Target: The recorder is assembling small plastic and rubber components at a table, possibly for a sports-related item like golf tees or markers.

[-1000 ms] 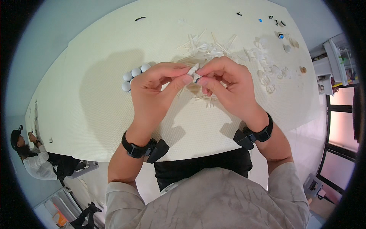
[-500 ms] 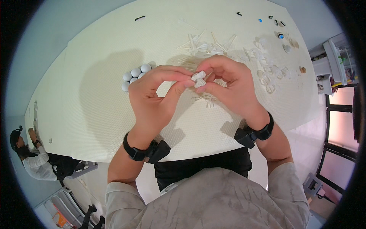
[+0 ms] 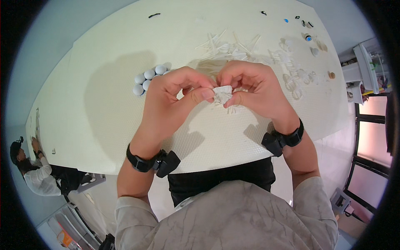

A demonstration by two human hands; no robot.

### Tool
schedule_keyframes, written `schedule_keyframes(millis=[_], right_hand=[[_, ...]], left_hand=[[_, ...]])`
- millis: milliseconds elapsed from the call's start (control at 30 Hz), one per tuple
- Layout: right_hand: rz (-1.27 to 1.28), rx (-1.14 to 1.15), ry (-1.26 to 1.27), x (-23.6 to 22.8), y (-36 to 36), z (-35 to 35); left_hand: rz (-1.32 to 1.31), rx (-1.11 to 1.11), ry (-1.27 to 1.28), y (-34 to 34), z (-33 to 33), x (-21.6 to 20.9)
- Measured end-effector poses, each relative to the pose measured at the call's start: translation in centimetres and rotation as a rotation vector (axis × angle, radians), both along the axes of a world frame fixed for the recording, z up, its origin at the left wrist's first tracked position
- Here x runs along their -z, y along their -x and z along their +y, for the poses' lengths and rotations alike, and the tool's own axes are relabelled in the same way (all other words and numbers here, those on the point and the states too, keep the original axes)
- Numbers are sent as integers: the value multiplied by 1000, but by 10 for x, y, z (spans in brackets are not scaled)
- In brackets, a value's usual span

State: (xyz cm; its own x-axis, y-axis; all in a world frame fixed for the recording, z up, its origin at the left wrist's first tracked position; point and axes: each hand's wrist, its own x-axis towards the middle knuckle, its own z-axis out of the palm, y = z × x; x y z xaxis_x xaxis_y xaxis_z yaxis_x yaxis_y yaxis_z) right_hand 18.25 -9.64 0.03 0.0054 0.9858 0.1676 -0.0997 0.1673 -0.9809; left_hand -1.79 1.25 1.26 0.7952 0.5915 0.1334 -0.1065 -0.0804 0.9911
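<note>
Pinching a crumpled white piece [image 3: 223, 95] above the bench [image 3: 104, 137], the left hand [image 3: 171, 98] and right hand [image 3: 259, 89] each clamp their grip on an edge; now lower, it shows a broader face, likely making its folds easier to work.

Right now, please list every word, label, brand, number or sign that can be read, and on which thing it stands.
No text can be read anywhere.
White crumpled piece between the left hand and right hand: no print can be made out.
White balls: none visible.
Black wristband on the left wrist: none legible.
Small round thing with blue top: too small to tell.
</note>
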Motion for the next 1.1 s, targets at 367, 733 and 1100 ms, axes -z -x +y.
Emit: schedule_keyframes(millis=[367, 733, 1100], right_hand=[[77, -58, 66, 1, 0, 1], [95, -101, -7, 6, -2, 5], [119, -43, 103, 5, -3, 2]], left_hand=[[-20, 121, 210, 1, 6, 5], [9, 160, 413, -4, 7, 7], [13, 148, 216, -5, 4, 3]])
